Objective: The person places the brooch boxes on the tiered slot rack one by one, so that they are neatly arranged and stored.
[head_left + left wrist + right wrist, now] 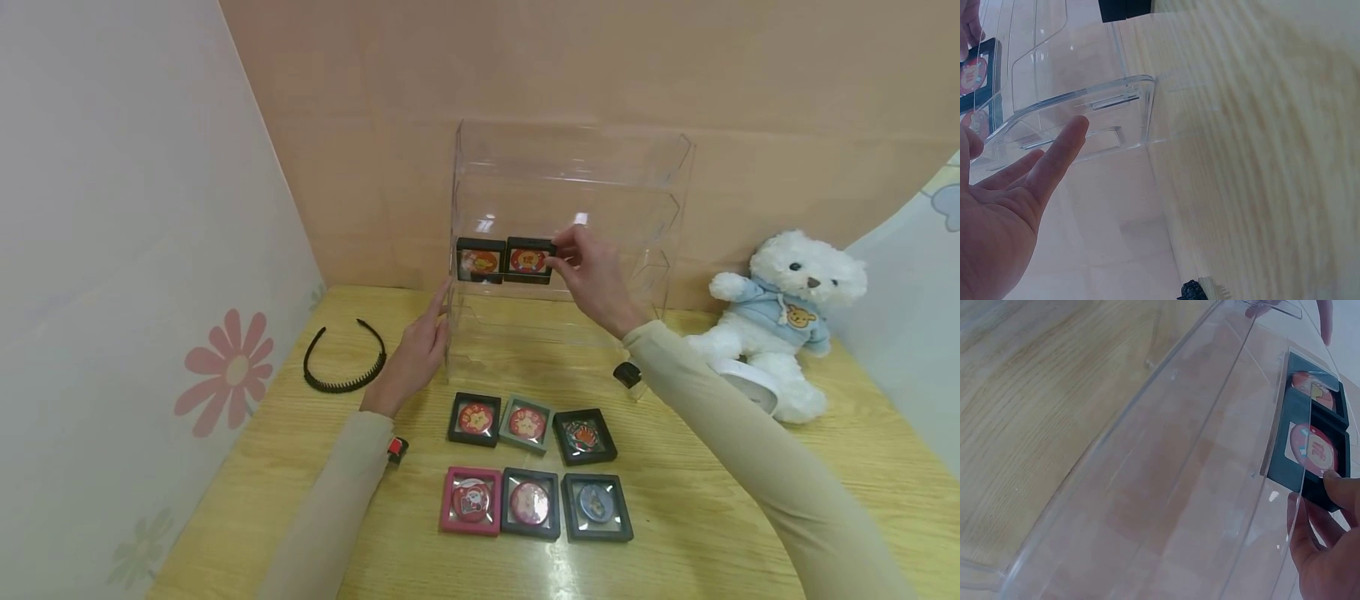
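A clear acrylic tiered rack (570,177) stands at the back of the table. My right hand (597,279) pinches the right edge of a black-framed badge (529,262), a red round badge in a square display frame, which stands on a middle tier of the rack. Another black-framed badge (480,262) stands close against its left side, near the rack's left end. In the right wrist view, thumb and fingers (1325,540) grip the lower corner of the nearer frame. My left hand (414,354) rests its extended fingers at the rack's left side panel (1147,109).
In front of the rack lie several framed badges in two rows, among them a pink frame (471,531) and a grey-green frame (527,423). A black toothed headband (347,385) lies at the left. A white teddy bear (780,308) in a blue top sits at the right.
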The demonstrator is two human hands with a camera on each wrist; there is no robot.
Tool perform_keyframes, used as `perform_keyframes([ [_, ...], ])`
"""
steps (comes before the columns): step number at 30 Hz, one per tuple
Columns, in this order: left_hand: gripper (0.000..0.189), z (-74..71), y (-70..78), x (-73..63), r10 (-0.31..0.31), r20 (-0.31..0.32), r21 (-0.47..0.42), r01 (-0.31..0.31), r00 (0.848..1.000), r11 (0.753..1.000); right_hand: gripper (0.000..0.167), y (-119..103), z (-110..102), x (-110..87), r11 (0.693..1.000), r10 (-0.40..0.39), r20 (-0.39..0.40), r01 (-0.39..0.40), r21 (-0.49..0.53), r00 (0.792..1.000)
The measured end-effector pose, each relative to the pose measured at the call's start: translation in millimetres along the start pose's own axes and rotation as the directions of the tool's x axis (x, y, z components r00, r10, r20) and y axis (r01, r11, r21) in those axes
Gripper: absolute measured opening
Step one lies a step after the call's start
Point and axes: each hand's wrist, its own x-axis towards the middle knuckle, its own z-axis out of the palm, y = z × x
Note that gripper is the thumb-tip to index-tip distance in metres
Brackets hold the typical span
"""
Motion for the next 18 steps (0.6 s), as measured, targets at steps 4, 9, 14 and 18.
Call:
perform_keyframes([
  [4,0.065,0.8,0.0,0.1,0.009,-0.003,-0.006,-0.009,1.000,1.000,0.024,1.7,1.8,-1.6,1.000,-0.006,-0.001,0.006,0.010,1.000],
  [9,0.064,1.3,0.9,0.1,0.021,-0.008,-0.011,-0.022,1.000,1.000,0.024,1.4,2.0,-2.3,1.000,0.008,0.001,-0.008,0.020,1.000],
  [14,0.063,2.0,2.6,-0.1,0.032,-0.014,-0.012,-0.033,0.999,0.999,0.024,1.6,0.1,-3.0,1.000,0.011,0.006,-0.011,0.011,1.000],
  [18,0.063,2.5,3.2,0.7,0.040,-0.014,-0.015,-0.040,0.999,0.999,0.027,1.2,-2.0,-3.8,1.000,0.022,0.012,-0.022,0.009,1.000],
])
